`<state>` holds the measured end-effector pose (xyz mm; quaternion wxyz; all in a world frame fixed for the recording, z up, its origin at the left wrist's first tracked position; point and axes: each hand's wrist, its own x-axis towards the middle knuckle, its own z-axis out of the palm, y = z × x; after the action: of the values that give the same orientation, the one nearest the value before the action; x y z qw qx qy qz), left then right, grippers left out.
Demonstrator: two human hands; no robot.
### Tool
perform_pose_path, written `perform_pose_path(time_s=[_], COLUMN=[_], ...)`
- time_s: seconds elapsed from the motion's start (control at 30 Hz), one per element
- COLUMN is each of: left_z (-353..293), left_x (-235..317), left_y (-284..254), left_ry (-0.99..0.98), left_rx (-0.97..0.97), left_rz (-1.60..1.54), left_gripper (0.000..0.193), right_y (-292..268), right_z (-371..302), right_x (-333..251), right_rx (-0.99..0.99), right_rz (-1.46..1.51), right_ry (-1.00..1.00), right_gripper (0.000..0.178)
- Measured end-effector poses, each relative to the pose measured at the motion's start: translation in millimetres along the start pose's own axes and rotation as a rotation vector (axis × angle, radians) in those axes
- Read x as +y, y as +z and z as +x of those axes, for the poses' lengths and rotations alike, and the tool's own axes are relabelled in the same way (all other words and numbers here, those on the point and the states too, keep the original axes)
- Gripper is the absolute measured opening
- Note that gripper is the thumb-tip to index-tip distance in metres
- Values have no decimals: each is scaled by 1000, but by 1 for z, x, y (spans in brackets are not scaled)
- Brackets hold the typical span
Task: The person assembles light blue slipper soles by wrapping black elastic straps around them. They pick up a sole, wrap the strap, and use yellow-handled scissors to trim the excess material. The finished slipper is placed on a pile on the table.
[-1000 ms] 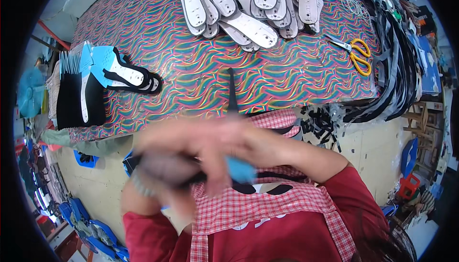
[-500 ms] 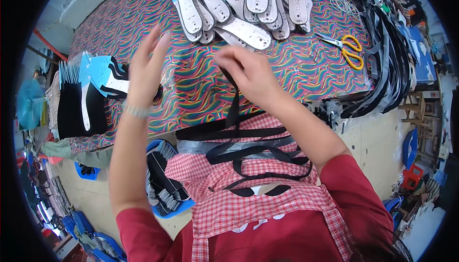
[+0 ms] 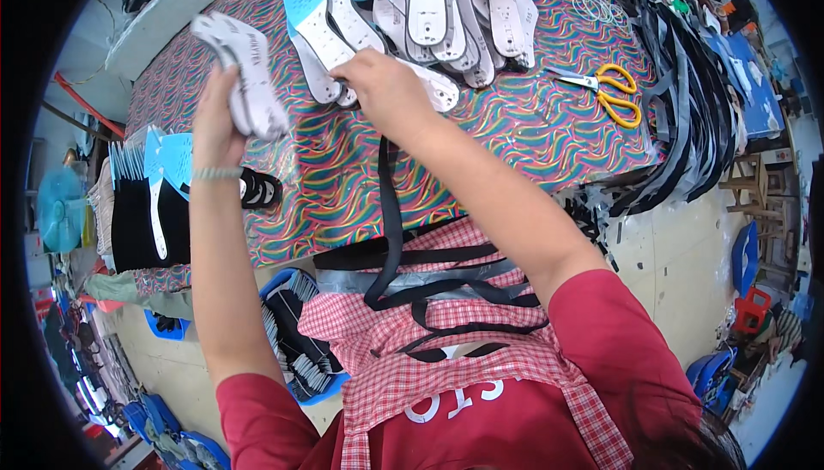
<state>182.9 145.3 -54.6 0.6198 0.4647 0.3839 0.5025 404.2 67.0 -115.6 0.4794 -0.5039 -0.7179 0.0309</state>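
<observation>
My left hand (image 3: 217, 118) is raised at the left of the table, its fingers wrapped round a small stack of white insole-shaped boards (image 3: 257, 84), blurred by motion. My right hand (image 3: 384, 88) is closed at the near edge of a pile of white and light-blue insole boards (image 3: 433, 6), its fingertips against the heel end of one board. A long black strap (image 3: 390, 204) runs up from my lap and passes behind my right wrist; its upper end is hidden there.
Yellow-handled scissors (image 3: 614, 97) lie right of the pile. Bundled black strips (image 3: 678, 127) hang over the right edge. Black pieces (image 3: 146, 221) with blue-and-white boards lie at the left. A blue basket (image 3: 330, 384) of black pieces stands below the table.
My left hand, empty before, has moved left and now holds a stack of boards. My right hand has moved forward and left to the pile, with the strap trailing below it.
</observation>
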Motion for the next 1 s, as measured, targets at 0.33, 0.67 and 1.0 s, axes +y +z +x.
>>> perform_pose_path(time_s=[0.33,0.67,1.0], left_z=[-14,22,2], left_x=[-57,7,71], left_y=[64,86,81], left_ry=[292,-173,-257], left_rx=[-156,-472,-391], left_rz=[976,1061,569], left_gripper=[56,51,54], right_y=[-41,-25,-19], right_z=[-56,-44,-62], right_x=[-62,-49,-28], right_rx=[-133,-93,-239], right_rz=[314,-71,-252], right_ry=[-62,-509,-314], right_gripper=[14,21,13])
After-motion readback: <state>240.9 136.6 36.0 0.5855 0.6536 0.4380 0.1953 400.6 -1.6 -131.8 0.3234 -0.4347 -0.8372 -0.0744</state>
